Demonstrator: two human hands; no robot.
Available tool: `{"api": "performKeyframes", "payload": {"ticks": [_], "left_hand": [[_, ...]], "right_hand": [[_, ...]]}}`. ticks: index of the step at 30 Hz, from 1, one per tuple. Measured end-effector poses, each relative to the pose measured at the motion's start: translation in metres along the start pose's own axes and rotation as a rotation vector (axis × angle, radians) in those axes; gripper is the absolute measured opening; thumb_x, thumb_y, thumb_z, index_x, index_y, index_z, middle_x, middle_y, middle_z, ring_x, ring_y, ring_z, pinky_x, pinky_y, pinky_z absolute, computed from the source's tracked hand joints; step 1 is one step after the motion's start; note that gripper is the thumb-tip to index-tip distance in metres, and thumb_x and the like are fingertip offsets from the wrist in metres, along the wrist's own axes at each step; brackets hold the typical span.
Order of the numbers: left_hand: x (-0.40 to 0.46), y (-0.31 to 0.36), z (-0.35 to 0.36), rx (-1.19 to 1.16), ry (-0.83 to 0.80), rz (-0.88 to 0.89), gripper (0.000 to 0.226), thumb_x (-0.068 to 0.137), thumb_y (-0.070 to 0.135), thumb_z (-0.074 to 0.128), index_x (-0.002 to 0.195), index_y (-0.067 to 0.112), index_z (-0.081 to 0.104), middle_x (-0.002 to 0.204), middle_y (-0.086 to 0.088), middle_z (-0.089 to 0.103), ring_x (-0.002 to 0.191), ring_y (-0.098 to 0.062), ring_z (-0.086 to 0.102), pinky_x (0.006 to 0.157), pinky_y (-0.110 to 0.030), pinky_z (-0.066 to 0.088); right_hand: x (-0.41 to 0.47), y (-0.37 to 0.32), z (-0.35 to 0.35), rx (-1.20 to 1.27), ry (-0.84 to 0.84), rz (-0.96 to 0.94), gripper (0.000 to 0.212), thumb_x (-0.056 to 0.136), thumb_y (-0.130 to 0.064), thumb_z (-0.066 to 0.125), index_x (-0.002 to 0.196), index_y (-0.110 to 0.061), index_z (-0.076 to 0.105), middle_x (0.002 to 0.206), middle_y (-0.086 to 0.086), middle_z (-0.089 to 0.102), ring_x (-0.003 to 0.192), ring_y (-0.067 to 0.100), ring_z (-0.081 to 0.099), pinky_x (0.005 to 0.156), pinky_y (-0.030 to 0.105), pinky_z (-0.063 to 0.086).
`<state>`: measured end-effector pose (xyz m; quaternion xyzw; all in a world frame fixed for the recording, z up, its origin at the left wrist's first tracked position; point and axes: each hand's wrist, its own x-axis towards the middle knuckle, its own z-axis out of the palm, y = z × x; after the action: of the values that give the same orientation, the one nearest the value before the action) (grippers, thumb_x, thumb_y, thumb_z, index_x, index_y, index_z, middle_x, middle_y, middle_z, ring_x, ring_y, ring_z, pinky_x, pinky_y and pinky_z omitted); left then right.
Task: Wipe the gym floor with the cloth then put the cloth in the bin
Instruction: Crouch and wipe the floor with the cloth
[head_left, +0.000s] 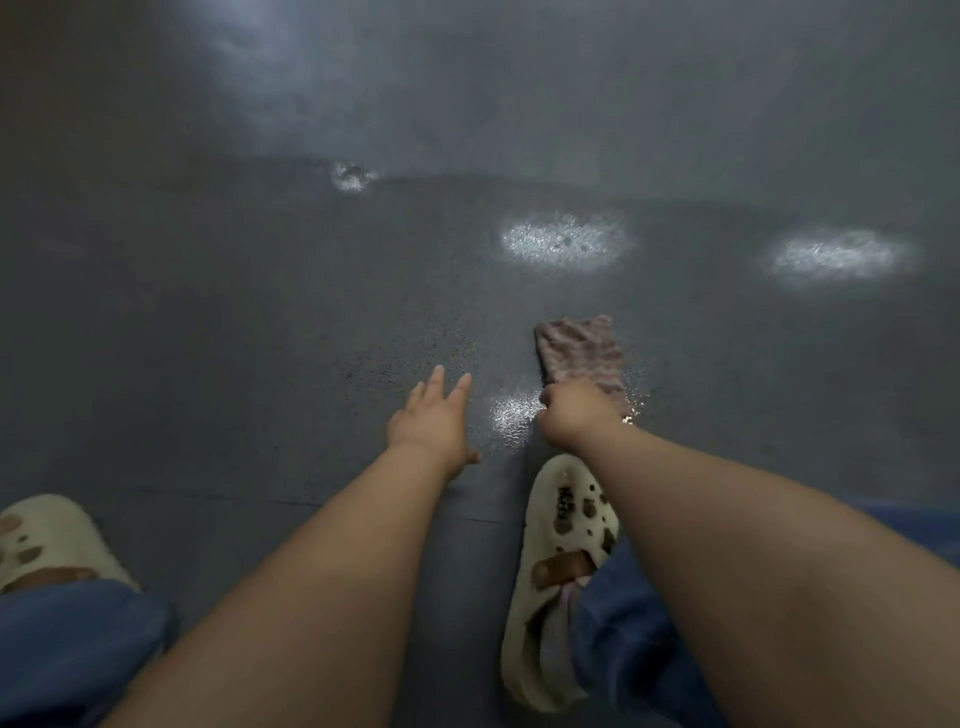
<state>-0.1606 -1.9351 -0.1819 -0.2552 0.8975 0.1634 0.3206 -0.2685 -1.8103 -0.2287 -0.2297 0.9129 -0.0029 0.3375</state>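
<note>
Right hand (574, 413) clenched around the near edge of the striped cloth (582, 351), which lies flat on the dark gym floor (260, 322) just beyond the knuckles. Left hand (434, 423) alongside, well apart from the cloth, fingers straight and spread, holding nothing.

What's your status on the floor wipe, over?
Right hand grips striped pinkish cloth, flat on dark grey gym floor. Left hand open, fingers spread, holding nothing. No bin in view.
</note>
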Motion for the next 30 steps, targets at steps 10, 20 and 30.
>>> {"api": "performKeyframes", "payload": {"ticks": [10,20,30], "left_hand": [[-0.062,0.023,-0.015,0.017,0.119,0.029,0.098,0.084,0.045,0.067,0.152,0.028,-0.001,0.159,-0.002,-0.007,0.146,-0.027,0.003,0.113,-0.045,0.022],[-0.046,0.014,-0.02,-0.049,0.116,0.021,0.1,0.084,0.039,0.069,0.152,0.028,-0.003,0.16,-0.001,-0.004,0.146,-0.026,0.004,0.113,-0.044,0.023],[0.034,0.041,0.014,-0.049,-0.021,0.003,0.106,0.083,0.036,0.07,0.151,0.025,-0.011,0.16,-0.002,-0.001,0.146,-0.024,0.005,0.115,-0.043,0.021]], "right_hand": [[-0.074,-0.022,-0.019,0.082,0.148,-0.028,0.041,0.092,-0.025,0.046,0.131,-0.013,0.052,0.135,0.012,0.047,0.126,0.03,0.041,0.1,0.037,0.038],[-0.083,-0.027,-0.019,0.043,0.149,0.033,0.044,0.092,-0.025,0.047,0.133,-0.013,0.047,0.139,0.012,0.039,0.131,0.031,0.032,0.106,0.038,0.029],[-0.003,0.025,0.005,0.07,0.098,0.062,0.048,0.094,-0.024,0.045,0.139,-0.009,0.035,0.152,0.013,0.024,0.139,0.03,0.023,0.113,0.037,0.023]]}}
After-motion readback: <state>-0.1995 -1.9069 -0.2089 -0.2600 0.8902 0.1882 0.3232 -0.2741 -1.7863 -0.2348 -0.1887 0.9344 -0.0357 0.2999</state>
